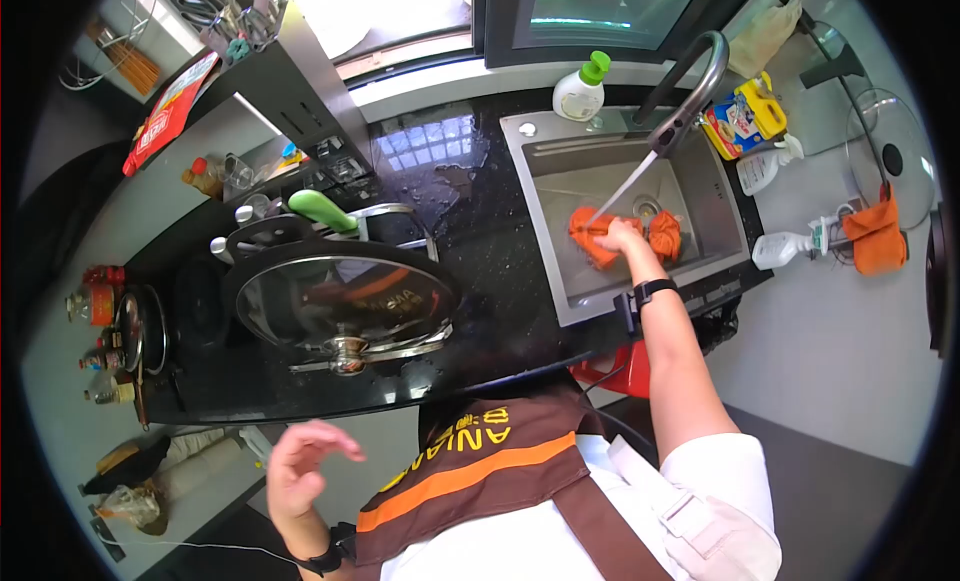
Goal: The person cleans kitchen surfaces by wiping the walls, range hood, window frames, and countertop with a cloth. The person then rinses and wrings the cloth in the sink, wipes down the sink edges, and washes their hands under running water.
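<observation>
My right hand point(618, 235) reaches down into the metal sink point(542, 231) with its fingers closed on an orange cloth point(586, 227). More bunched orange fabric point(664, 236) shows just right of that hand; I cannot tell if it is the same cloth. A stream of water from the curved faucet point(715, 66) lands on the cloth at the fingers. My left hand point(305, 468) hovers in the air in front of the counter, to the left of the brown apron point(470, 461). Its fingers are loosely bent and apart, and it holds nothing.
Left of the sink, a large glass pot lid point(340, 301) stands on the black counter point(495, 271). A white bottle with green cap point(580, 93) is behind the sink. Spray bottles point(785, 249) and a yellow jug point(750, 116) line the right side. Another orange cloth point(876, 239) hangs there.
</observation>
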